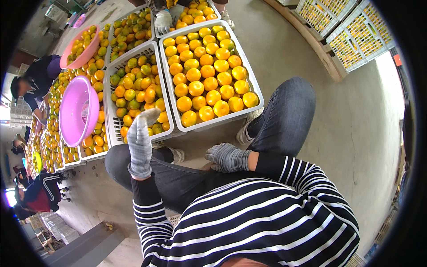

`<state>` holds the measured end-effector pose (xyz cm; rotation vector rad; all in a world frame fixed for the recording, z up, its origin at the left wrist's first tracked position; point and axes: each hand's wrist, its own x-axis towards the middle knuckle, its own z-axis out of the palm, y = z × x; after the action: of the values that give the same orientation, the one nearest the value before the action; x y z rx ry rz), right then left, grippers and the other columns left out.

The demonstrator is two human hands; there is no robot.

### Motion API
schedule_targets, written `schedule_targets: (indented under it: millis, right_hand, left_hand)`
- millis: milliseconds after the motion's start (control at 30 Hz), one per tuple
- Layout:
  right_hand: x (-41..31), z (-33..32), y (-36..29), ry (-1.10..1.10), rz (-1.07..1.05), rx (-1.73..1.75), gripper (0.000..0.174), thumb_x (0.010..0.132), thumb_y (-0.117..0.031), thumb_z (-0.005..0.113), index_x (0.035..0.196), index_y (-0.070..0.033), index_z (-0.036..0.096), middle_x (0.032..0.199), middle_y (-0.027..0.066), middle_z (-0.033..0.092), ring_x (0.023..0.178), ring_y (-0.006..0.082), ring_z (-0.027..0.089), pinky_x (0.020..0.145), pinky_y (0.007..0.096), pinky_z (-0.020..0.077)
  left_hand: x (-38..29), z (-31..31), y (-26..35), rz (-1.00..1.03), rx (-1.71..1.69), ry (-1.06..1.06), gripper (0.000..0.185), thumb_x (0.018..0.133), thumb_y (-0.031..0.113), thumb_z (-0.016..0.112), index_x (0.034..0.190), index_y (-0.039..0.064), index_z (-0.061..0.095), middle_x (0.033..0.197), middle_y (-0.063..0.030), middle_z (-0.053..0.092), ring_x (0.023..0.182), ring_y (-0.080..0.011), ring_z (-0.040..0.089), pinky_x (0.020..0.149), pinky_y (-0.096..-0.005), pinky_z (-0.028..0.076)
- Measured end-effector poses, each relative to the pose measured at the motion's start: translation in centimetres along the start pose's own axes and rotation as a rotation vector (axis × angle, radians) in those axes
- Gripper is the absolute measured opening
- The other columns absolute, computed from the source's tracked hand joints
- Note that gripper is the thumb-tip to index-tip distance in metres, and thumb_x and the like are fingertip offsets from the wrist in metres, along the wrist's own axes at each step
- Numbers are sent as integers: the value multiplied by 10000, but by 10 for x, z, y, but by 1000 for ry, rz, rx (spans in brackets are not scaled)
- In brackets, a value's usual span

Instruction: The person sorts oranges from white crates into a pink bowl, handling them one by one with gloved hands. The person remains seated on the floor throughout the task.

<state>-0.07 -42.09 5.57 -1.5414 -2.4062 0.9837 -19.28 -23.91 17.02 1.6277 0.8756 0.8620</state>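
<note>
My left hand (140,147), in a grey knitted glove, is raised at the near edge of a white plastic crate (115,134) of loosely piled green-orange citrus fruit (133,94). Its fingertips bend over the near fruit; the palm side is hidden, so I cannot tell whether it grips one. Low over my lap, my right hand (228,157) wears a matching glove, its fingers slightly bent and its palm turned down out of sight. Beyond it stands a second white crate (218,120), where orange citrus fruit (207,71) sits in neat rows.
A pink-purple basin (75,111) and a salmon basin (90,53) rest on fruit at left. Another person's gloved hand (163,21) is at a far crate. Several people work at left. Filled crates (360,36) stand on a wooden pallet (333,66) at right.
</note>
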Motion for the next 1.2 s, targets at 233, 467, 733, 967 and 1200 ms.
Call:
schedule_targets:
  millis: [233, 467, 733, 967, 1200]
  right_hand:
    - [-10, -51, 33, -95, 73, -35, 391, 850, -399, 661, 975, -30, 686, 977, 138, 692, 956, 312, 676, 834, 422, 533]
    - [-77, -201, 154, 192, 534, -104, 270, 873, -151, 589, 1109, -38, 654, 1106, 203, 661, 1044, 324, 645, 886, 420, 524]
    - [-34, -226, 254, 186, 588, -354, 363, 925, -250, 563, 1222, -53, 628, 1203, 149, 651, 1090, 307, 634, 983, 429, 484]
    - [33, -170, 283, 373, 514, -644, 413, 935, -290, 529, 1271, -67, 613, 1365, 123, 561, 1356, 289, 432, 1160, 490, 256]
    - [-14, -224, 322, 695, 694, -287, 390, 955, -294, 542, 1291, -106, 605, 1313, 139, 614, 1252, 307, 552, 1086, 457, 395]
  left_hand:
    - [131, 71, -38, 331, 929, -520, 272, 955, 155, 551, 1210, 94, 622, 1206, -127, 630, 1115, -328, 601, 970, -405, 492]
    - [257, 153, -129, 381, 811, -529, 348, 917, 97, 581, 1264, 91, 602, 1298, -140, 602, 1247, -314, 536, 1077, -406, 415]
    - [280, 247, -168, 784, 1070, -555, 498, 907, 239, 590, 1391, 158, 505, 1443, -99, 490, 1358, -290, 436, 1128, -452, 338]
    - [280, 255, -175, 681, 1255, -535, 498, 901, 304, 605, 1381, 201, 518, 1444, -26, 516, 1352, -221, 453, 1148, -455, 282]
    - [277, 260, -191, 705, 1068, -473, 455, 872, 214, 625, 1323, 187, 569, 1386, -42, 556, 1313, -276, 476, 1151, -451, 287]
